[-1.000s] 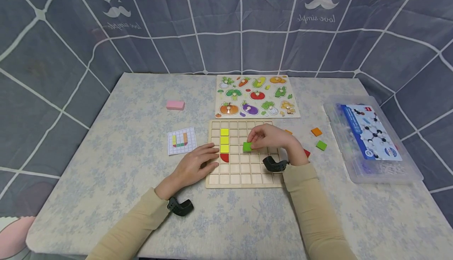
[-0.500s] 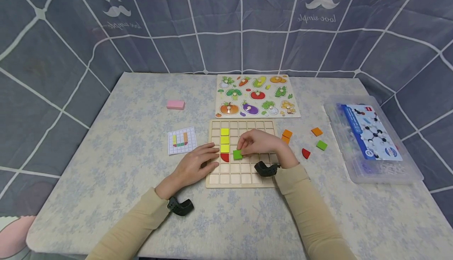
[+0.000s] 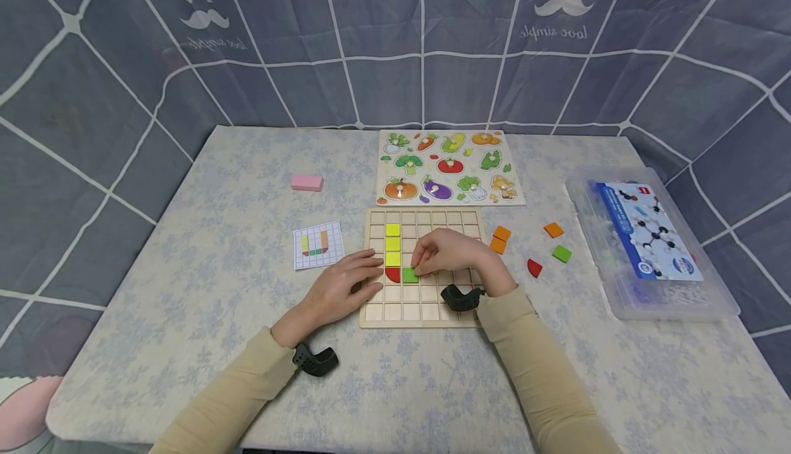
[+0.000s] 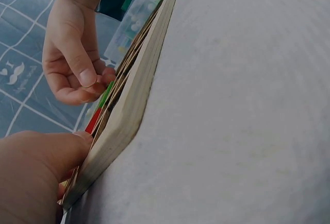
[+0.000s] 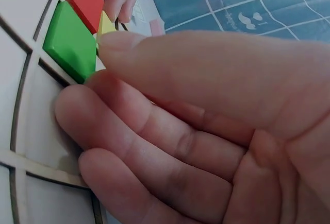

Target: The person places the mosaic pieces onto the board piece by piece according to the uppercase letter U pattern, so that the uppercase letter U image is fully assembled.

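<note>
My right hand is over the wooden grid board, its thumb and fingertips at the right edge of a green square tile. This tile lies in a cell beside a red quarter-circle tile. In the right wrist view, the thumb and curled index finger meet at the corner of the green tile. Above the red piece runs a column of yellow square tiles. My left hand rests with its fingers extended on the board's left edge; the left wrist view has its thumb on the rim.
A pattern card and a pink block lie left. Behind the board is a vegetable puzzle. To the right are orange tiles, a red quarter-circle, another green tile and a clear plastic box.
My right hand has carried the green tile left and toward me, down into the cell beside the red quarter-circle. The left hand has stayed in place.
</note>
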The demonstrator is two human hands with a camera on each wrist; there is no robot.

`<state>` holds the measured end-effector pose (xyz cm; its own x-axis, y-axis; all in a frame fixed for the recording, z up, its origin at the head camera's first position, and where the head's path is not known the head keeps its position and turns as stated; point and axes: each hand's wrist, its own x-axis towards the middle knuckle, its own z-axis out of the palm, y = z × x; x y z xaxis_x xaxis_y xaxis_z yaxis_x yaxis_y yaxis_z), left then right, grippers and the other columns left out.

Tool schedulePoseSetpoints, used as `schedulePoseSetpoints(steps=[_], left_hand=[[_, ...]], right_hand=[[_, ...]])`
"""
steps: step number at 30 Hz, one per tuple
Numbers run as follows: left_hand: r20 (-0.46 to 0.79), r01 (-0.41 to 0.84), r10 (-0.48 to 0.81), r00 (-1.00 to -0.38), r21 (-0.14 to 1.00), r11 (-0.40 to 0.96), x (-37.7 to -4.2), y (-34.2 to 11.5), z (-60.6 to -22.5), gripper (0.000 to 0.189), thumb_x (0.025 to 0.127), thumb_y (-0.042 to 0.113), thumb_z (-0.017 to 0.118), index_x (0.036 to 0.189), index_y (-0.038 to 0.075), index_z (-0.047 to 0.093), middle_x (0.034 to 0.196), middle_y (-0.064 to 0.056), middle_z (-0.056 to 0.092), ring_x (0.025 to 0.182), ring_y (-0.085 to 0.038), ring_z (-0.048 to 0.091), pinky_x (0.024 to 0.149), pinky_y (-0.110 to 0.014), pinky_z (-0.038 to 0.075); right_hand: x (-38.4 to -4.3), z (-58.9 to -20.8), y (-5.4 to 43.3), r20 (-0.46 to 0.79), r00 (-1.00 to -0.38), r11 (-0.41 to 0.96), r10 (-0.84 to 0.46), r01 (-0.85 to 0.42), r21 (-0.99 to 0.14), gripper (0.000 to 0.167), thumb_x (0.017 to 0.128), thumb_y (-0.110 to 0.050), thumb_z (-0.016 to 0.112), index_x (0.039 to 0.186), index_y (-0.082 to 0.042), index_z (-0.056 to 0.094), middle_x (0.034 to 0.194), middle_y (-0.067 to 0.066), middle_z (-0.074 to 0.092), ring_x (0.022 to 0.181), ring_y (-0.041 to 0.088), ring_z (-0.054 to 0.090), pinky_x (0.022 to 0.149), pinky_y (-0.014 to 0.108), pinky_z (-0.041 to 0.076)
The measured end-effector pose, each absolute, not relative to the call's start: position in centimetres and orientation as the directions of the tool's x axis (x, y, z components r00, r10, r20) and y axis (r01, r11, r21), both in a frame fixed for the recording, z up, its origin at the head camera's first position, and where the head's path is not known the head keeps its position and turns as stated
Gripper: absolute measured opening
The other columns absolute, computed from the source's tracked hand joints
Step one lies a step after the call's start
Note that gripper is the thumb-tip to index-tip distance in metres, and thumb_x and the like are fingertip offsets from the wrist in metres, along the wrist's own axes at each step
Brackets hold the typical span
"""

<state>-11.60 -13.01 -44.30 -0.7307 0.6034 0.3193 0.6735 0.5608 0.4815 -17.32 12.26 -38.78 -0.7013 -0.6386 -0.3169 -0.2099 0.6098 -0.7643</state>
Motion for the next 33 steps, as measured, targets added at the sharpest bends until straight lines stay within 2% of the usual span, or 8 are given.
schedulePoseSetpoints(steps=[14, 23, 33], left_hand=[[0.342, 0.692, 0.61, -0.715, 0.472, 0.547, -11.6, -13.0, -44.3, 0.032, 0.091, 0.023, 0.063, 0.112, 0.0, 0.068, 0.125, -0.011, 0.06, 0.126, -0.027, 0.046, 0.11, -0.034, 0.037], [0.317, 0.672, 0.603, -0.732, 0.479, 0.565, -11.6, -13.0, -44.4, 0.033, 0.092, 0.025, 0.062, 0.113, 0.002, 0.068, 0.126, -0.01, 0.06, 0.127, -0.025, 0.045, 0.11, -0.033, 0.038], [0.325, 0.685, 0.614, -0.719, 0.479, 0.549, -11.5, -13.0, -44.4, 0.032, 0.091, 0.022, 0.062, 0.114, 0.001, 0.068, 0.126, -0.012, 0.059, 0.127, -0.027, 0.045, 0.111, -0.032, 0.037]], right_hand=[[-17.2, -38.6, 12.2, -0.347, -0.695, 0.633, -0.63, -0.2, -0.748, 0.007, 0.083, -0.012, 0.071, 0.088, -0.007, 0.07, 0.077, -0.001, 0.067, 0.069, 0.012, 0.06, 0.065, 0.023, 0.051], [-17.2, -38.0, 13.6, -0.313, -0.682, 0.591, -0.661, -0.216, -0.777, 0.012, 0.083, -0.014, 0.07, 0.093, -0.008, 0.069, 0.081, -0.001, 0.067, 0.073, 0.014, 0.059, 0.066, 0.025, 0.05], [-17.6, -37.0, 17.2, -0.278, -0.716, 0.534, -0.64, -0.156, -0.831, 0.024, 0.085, -0.013, 0.069, 0.104, 0.003, 0.065, 0.088, 0.005, 0.067, 0.078, 0.019, 0.06, 0.067, 0.029, 0.051]])
